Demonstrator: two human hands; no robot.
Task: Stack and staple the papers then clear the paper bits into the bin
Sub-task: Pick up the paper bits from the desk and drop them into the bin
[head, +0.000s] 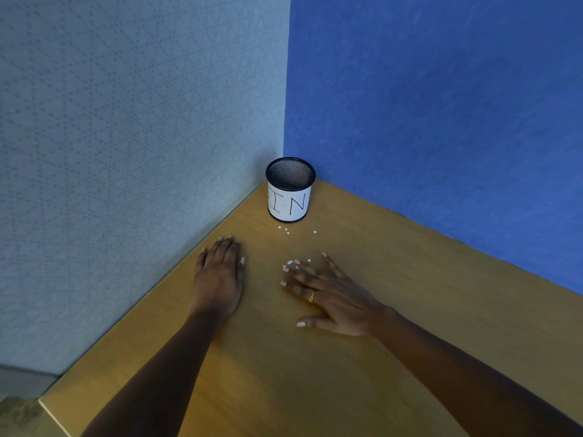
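Observation:
A black mesh bin (290,190) with a white paper label stands in the desk's far corner. Several small white paper bits (286,230) lie just in front of it. A second cluster of paper bits (293,263) lies at the fingertips of my right hand (328,291), which rests flat on the desk with fingers spread and a ring on one finger. My left hand (219,272) lies palm down with fingers together, left of the bits and near the wall. Neither hand holds anything. No papers or stapler are in view.
The wooden desk (362,357) is hemmed in by a grey partition (126,152) on the left and a blue partition (441,105) at the back right. The desk's near left corner (42,402) shows at the bottom left.

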